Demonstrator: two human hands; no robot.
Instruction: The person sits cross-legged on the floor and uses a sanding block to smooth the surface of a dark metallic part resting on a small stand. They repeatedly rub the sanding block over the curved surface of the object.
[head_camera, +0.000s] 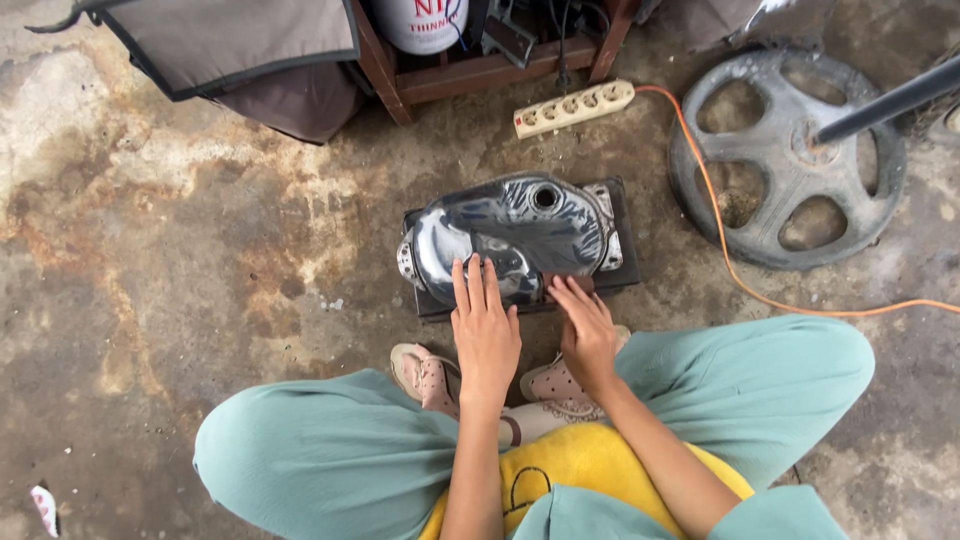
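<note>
A glossy dark metal fuel tank (520, 230) with a round filler hole lies on a dark flat board (625, 270) on the concrete floor in front of me. My left hand (484, 325) lies flat on the tank's near edge, fingers together and stretched out. My right hand (585, 325) presses its fingertips on the near right edge of the tank, over a small brownish piece I cannot identify. I sit cross-legged in teal trousers (330, 450) and pale sandals (425, 375), with a yellow garment (580, 460) at my lap.
A white power strip (574, 107) with an orange cable (725, 240) lies beyond the tank. A grey metal wheel-shaped base (785, 160) with a dark pole stands at the right. A wooden frame (480, 72), a white can (420, 22) and a grey bag (230, 40) sit at the top.
</note>
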